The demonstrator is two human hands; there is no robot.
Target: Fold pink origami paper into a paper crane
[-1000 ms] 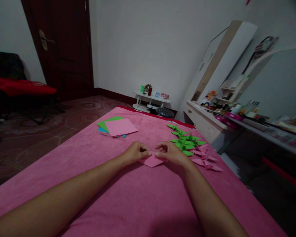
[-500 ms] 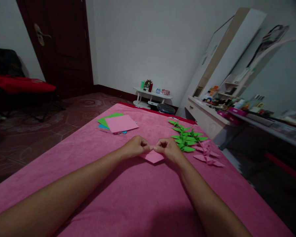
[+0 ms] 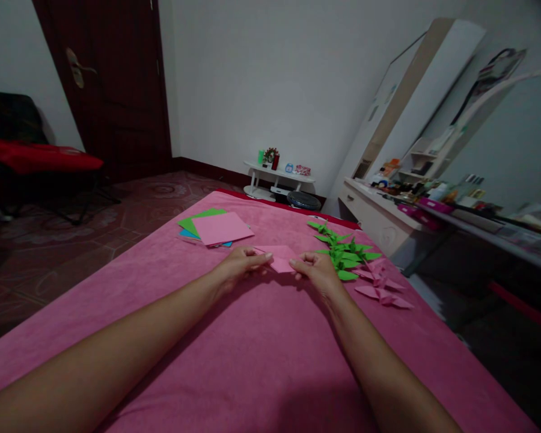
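Note:
A folded pink paper [image 3: 280,257] is held just above the pink cloth-covered table [image 3: 234,361], between both of my hands. My left hand [image 3: 241,264] pinches its left edge with fingers closed. On the other side, my right hand [image 3: 314,269] grips its right edge, fingers curled. Folded green paper cranes [image 3: 340,251] lie just right of my right hand, and folded pink cranes [image 3: 381,285] lie beyond them.
A stack of flat paper sheets, pink on top with green and blue under it [image 3: 216,228], lies at the table's far left. A dresser with bottles [image 3: 415,198] stands to the right. A small white stand [image 3: 277,180] and a dark door [image 3: 108,84] are behind.
The pink paper lay on the cloth below my fingers; now it is lifted and turned away from me, pointing toward the far side. My hands moved slightly apart.

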